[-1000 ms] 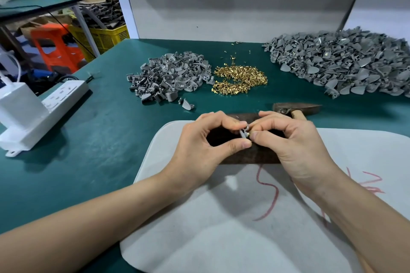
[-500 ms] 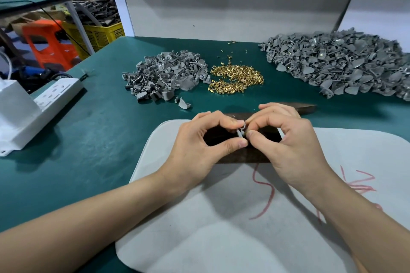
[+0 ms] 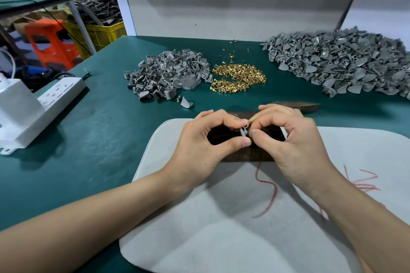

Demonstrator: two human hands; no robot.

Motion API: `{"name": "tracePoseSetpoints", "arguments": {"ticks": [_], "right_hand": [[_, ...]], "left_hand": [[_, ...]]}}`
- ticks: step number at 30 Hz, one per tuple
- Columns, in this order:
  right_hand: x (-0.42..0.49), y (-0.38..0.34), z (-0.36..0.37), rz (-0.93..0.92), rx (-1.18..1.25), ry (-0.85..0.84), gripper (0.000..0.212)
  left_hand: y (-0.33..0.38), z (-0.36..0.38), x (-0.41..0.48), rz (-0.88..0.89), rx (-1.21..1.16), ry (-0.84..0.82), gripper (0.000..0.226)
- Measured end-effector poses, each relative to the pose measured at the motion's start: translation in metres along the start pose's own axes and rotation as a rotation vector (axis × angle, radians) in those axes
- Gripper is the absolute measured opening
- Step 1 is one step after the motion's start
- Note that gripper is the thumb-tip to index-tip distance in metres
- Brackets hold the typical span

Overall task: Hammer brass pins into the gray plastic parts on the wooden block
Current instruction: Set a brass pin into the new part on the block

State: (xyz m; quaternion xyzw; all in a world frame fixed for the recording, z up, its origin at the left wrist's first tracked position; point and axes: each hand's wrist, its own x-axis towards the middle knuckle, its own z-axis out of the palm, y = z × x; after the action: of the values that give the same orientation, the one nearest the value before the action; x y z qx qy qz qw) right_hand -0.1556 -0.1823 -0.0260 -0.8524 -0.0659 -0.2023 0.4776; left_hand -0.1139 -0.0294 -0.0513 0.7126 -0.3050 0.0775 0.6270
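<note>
Your left hand (image 3: 199,146) and right hand (image 3: 295,146) meet over the wooden block (image 3: 244,157), both grips pinching one gray plastic part (image 3: 243,132); brass pins (image 3: 239,78) lie at 12 o'clock.

Deep teal table mat (image 3: 106,144), pale grey felt pad (image 3: 221,241) scrawled with red crayon lines (image 3: 275,191), small heap of mid-grey plastic parts (image 3: 168,75), larger heap in the same grey (image 3: 346,66), shiny gold heap of brass pins (image 3: 239,78), dark brown wooden block (image 3: 244,156), white plastic power strip (image 3: 53,98), orange plastic stool (image 3: 50,42), yellow lattice-walled plastic crate (image 3: 104,35).
</note>
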Motion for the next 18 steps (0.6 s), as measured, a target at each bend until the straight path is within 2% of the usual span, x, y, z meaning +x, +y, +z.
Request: {"name": "tracePoseSetpoints", "arguments": {"ticks": [6,11,13,15,16,18], "right_hand": [[0.000,0.000,0.000,-0.007,0.038,-0.033,0.029],[0.003,0.000,-0.002,0.016,0.032,-0.062,0.026],[0.003,-0.002,-0.012,0.057,0.082,-0.143,0.016],[0.007,-0.002,-0.029,0.122,0.130,-0.117,0.008],[0.011,0.002,-0.040,0.154,0.031,-0.036,0.008],[0.014,0.015,-0.059,0.289,-0.405,0.076,0.023]], "left_hand": [[0.002,0.001,-0.001,-0.010,0.027,-0.007,0.026],[0.004,0.000,-0.002,-0.064,0.041,0.025,0.014],[0.006,-0.001,-0.004,-0.069,0.053,0.030,0.017],[0.006,-0.003,-0.005,-0.049,0.090,0.005,0.019],[0.005,-0.004,-0.006,-0.038,0.106,-0.008,0.019],[0.006,-0.004,-0.006,-0.022,0.124,-0.017,0.022]]}}
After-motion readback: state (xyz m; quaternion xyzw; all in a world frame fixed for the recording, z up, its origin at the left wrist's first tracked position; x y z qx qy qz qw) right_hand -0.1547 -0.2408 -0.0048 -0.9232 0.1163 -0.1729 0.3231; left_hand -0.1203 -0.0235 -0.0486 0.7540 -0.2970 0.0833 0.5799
